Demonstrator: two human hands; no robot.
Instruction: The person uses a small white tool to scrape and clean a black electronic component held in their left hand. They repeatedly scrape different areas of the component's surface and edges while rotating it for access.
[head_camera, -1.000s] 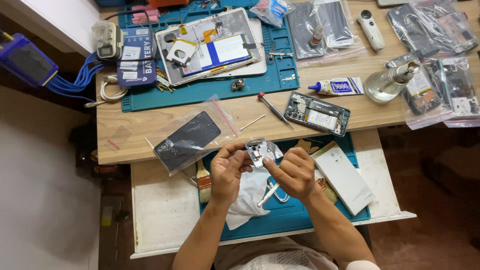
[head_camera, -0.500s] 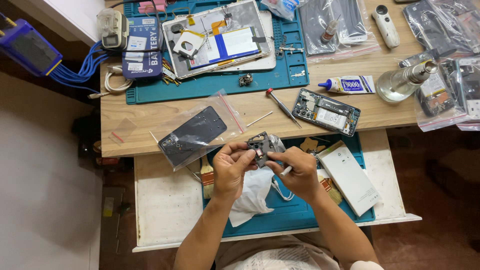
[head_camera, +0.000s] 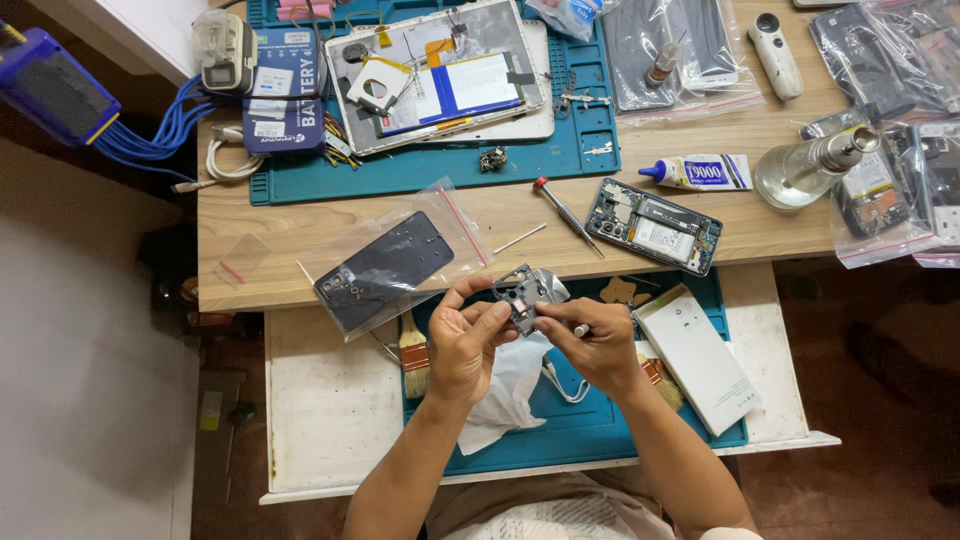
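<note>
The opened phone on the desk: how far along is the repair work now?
Done: the phone lies open, back off, beside a screwdriver. In hand: the left hand and right hand hold a small metal part above the blue mat. Left: the part is not yet back in the phone.

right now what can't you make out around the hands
- Head view: the small grey part is too small to identify; the left hand and right hand cover its lower side.
- The thin tool in the right hand: only its tip shows.
- White cloth: partly hidden under both hands.
</note>
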